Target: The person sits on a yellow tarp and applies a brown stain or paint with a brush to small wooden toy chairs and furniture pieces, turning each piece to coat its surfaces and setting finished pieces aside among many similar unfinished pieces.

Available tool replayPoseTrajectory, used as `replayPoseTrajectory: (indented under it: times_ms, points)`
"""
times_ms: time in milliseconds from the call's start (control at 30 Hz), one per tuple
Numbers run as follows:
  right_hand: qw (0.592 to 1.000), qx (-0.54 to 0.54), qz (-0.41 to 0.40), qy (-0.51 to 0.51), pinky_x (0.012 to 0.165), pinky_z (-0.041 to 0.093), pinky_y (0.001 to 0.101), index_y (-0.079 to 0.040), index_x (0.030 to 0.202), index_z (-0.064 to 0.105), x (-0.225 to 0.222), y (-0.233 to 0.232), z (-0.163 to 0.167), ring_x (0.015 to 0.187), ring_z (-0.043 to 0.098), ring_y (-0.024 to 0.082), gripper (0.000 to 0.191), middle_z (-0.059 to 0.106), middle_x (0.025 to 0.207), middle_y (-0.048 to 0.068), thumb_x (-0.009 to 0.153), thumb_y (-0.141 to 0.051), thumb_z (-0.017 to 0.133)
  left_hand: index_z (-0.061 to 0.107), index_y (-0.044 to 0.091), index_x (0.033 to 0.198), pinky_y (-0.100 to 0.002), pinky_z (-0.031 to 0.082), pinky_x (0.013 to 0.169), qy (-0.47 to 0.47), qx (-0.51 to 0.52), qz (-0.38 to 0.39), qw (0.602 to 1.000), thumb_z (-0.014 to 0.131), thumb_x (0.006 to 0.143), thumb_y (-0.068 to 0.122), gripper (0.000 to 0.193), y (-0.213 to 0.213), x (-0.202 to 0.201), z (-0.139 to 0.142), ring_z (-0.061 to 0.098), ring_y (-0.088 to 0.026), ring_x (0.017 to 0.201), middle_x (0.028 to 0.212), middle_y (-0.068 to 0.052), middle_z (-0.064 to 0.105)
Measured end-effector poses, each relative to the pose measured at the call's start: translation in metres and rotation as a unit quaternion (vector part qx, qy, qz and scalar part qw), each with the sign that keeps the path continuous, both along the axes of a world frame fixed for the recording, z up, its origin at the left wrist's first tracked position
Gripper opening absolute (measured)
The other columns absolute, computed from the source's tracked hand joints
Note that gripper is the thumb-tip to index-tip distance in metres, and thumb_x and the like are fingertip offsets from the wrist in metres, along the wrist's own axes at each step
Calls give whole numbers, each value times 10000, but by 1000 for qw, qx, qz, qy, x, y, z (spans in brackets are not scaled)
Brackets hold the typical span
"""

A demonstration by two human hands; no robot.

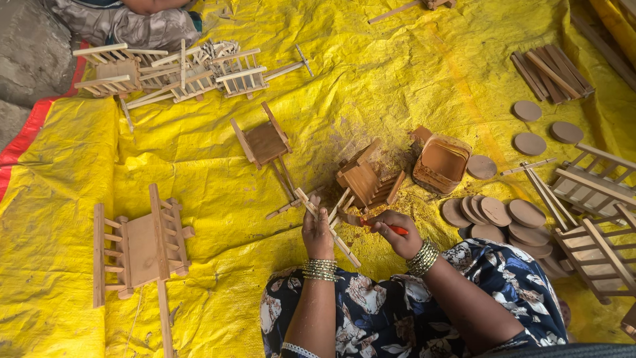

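Near bottom centre of the frame, left hand [317, 233] closed round a thin wooden stick [329, 227] running diagonally toward lower right. Just right of it, right hand [397, 235] curled, fingers pinched on a small red tool [396, 229]. Directly above both hands, a half-built small wooden cart [366, 182] lying on the yellow tarp [199, 166]. Right of centre, a brown tub [441, 163] beside a heap of round wooden discs [500, 219]. At left, a finished pale wooden cart [142, 246]; at upper left, a pile of wooden frames [179, 73]
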State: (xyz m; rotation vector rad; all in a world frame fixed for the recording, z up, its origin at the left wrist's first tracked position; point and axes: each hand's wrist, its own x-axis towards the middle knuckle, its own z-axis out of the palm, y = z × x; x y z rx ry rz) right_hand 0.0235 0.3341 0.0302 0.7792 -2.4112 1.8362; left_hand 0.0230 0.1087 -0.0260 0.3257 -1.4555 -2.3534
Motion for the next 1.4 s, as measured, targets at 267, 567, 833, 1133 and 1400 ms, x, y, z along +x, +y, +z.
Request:
replayPoseTrajectory:
  times_ms: [267,567,833,1133,1400]
  points:
    - [902,-368,0,-224,788,544,364,41,1043,719,-7,-3,-33,811,684,232,278,730,858,152,1038,-171,538,454,18,1527,-423,366,1169,-5,-14,-16,1000,620,973,480,740,-6,-3,5,444,-271,1431,1595,-157,465]
    - [923,-174,-210,-272,631,501,345,0,1188,719,-11,-23,-48,697,611,163,341,759,941,140,1046,-254,541,372,62,1571,-474,234,1236,-18,-42,-28,999,622,885,638,931,-12,2,5,364,-278,1507,1598,-165,440]
    - [996,26,-86,9,889,575,376,1,1235,709,15,-28,-40,1016,735,250,363,771,1116,166,1025,-275,603,387,34,1562,-474,219,1254,-2,-48,-33,998,624,926,611,891,-7,1,4,334,-280,1531,1616,-171,424]
    - [831,-458,81,-304,704,545,358,62,1115,713,3,0,-55,743,668,230,361,753,916,185,1058,-257,554,406,35,1556,-430,260,1242,11,-33,-29,999,643,934,568,853,-8,-4,-7,344,-258,1527,1631,-152,402]
    - [875,-268,-182,-361,578,513,320,38,998,711,-16,-20,-57,622,651,175,342,713,797,124,1065,-272,584,430,41,1542,-474,268,1242,-28,-22,-25,999,625,923,566,834,-12,3,-4,347,-279,1521,1614,-149,423]
